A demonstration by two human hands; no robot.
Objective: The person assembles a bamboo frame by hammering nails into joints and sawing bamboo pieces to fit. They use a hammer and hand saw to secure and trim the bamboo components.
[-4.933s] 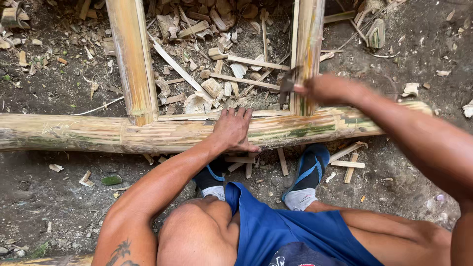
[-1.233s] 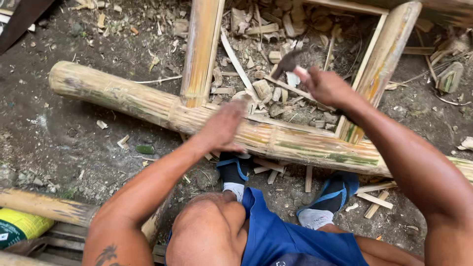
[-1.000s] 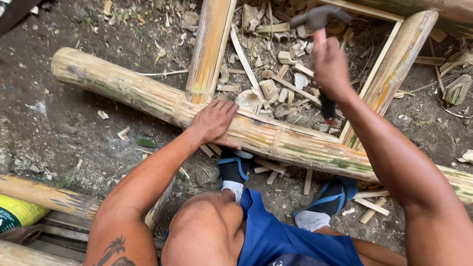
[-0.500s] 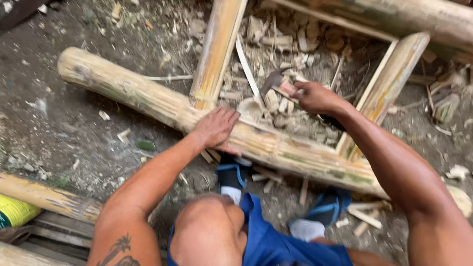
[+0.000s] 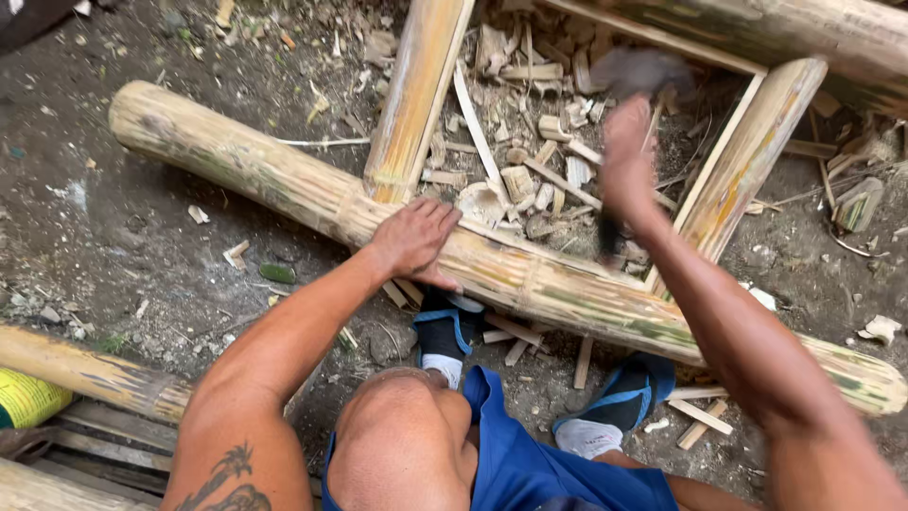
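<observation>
My left hand (image 5: 414,238) lies flat on a thick bamboo pole (image 5: 236,161) that runs across the ground from upper left to lower right. My right hand (image 5: 629,161) is raised and blurred above the pole, gripping the dark handle of a hammer (image 5: 636,74) whose head is smeared with motion. Two upright bamboo pieces, a left upright (image 5: 416,95) and a right upright (image 5: 747,161), join the pole and frame a bay full of bamboo chips (image 5: 530,161).
My knee and blue shorts (image 5: 530,464) fill the bottom, with my feet in blue sandals (image 5: 619,407) under the pole. More bamboo poles lie at the lower left (image 5: 85,369) and top right (image 5: 813,28). A yellow object (image 5: 24,397) sits at the left edge.
My right hand has swung the hammer down near the pole and lifted it again. My left hand stays pressed on the pole. The view has tilted slightly.
</observation>
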